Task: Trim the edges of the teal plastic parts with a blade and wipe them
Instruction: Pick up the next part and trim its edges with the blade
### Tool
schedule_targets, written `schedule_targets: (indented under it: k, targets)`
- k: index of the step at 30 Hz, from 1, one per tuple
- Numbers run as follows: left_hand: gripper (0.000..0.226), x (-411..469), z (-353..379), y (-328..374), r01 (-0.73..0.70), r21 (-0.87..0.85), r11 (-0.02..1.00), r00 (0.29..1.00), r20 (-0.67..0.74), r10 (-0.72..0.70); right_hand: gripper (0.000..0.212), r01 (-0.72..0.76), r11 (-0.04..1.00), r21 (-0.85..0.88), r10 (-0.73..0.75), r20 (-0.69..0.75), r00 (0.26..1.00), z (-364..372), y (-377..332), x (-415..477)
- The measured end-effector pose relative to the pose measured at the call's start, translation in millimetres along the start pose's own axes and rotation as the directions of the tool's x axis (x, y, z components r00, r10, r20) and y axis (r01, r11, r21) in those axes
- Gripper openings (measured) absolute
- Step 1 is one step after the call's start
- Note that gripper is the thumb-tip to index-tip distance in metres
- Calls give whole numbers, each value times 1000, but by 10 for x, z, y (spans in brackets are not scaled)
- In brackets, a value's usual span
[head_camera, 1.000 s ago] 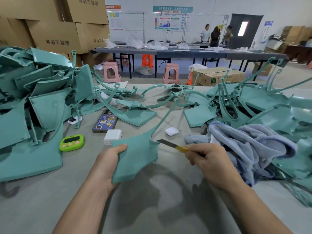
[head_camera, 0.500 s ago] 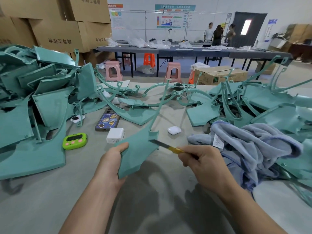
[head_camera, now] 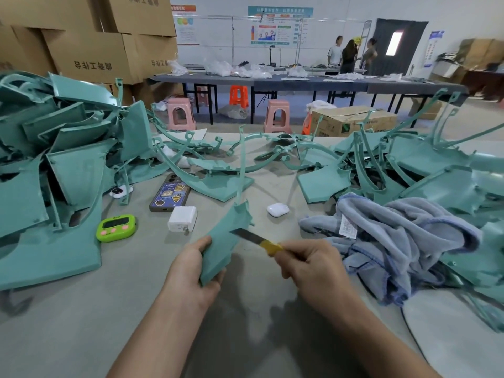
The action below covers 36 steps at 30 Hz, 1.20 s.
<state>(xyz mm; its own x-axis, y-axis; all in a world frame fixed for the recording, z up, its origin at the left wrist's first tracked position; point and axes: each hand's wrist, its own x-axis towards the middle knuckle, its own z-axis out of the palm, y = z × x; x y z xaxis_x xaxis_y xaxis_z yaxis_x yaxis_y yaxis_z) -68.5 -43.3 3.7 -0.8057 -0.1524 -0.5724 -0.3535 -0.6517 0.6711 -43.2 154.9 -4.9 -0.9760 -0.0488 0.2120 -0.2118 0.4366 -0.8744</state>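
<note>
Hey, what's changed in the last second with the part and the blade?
The left hand has turned the teal part more upright and edge-on; the blade in the right hand now meets its right edge lower down. Both grips, the cloth and the timer are unchanged.

- The room is lit brightly and evenly from above; no lamp is seen.
- Soft grey shadows of the arms are thrown onto the table (head_camera: 81, 336), darkest between and beneath the left hand (head_camera: 191, 271) and right hand (head_camera: 308, 266).
- The lit panel (head_camera: 394, 43) in the far door (head_camera: 411, 50) is blown out to white.
- A pale sheen is carried by the teal parts at the right (head_camera: 461, 186).
- Straight lines are bowed by the wide lens: the cardboard boxes (head_camera: 90, 50) lean, and the frame edges are stretched and smeared.
- The held teal part (head_camera: 223, 241) and blade (head_camera: 245, 234) are rendered fairly sharp; the distant people (head_camera: 350, 54) are soft.
</note>
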Motion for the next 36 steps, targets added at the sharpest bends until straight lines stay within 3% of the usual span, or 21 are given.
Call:
schedule_targets:
  k: [2,6,10,11,15,16,19,21,22,24,25,27,30,32,36]
  targets:
    - [14,10,-11,11,-4,0,1000,1000,-8,4,19,41,999,15,-40,-50,998,-53,10,-14]
    - [13,3,6,-4,-9,6,1000,1000,-25,9,14,108,994,26,-111,228,967,11,-63,-93]
    - [10,22,0,5,7,-3,1000,1000,-19,-7,22,42,998,47,-37,-101,994,-3,-17,-12]
    - [10,29,-4,9,11,-1,1000,1000,-18,-11,25,48,996,71,-40,-118,992,-38,-4,-14]
    - [9,34,12,-5,13,-25,1000,1000,-19,-13,13,109,994,29,-113,224,968,10,-83,-100]
    - [9,35,16,-2,12,-32,999,1000,-20,-12,12,100,995,11,-100,203,974,42,-88,-85]
    - [10,48,-10,4,-16,-34,999,1000,-16,15,25,12,998,67,-7,-72,997,27,-66,-18]
    - [9,50,0,-29,-81,-54,995,997,-5,81,29,-39,984,174,63,-135,989,-21,-59,-14]
    - [10,54,17,-51,-133,-76,988,991,2,133,26,-75,951,299,106,-91,990,-18,-64,-21]
    - [13,65,77,-93,-229,-140,963,972,27,235,14,-240,772,589,174,167,970,67,-142,-59]
    - [16,64,103,-110,-250,-160,955,963,61,262,11,-326,671,666,178,282,943,122,-167,-71]
    - [20,44,136,-151,-242,-100,965,946,197,257,15,-377,605,702,190,332,924,185,-186,-43]
    - [24,20,112,-191,-258,99,961,906,370,206,17,-301,625,720,284,150,947,117,-143,56]
    - [28,36,73,-117,-244,125,962,910,372,182,27,-247,724,643,262,75,962,-28,-104,114]
    - [23,62,-54,53,-271,327,905,926,347,152,22,-250,897,365,169,239,956,-361,-8,141]
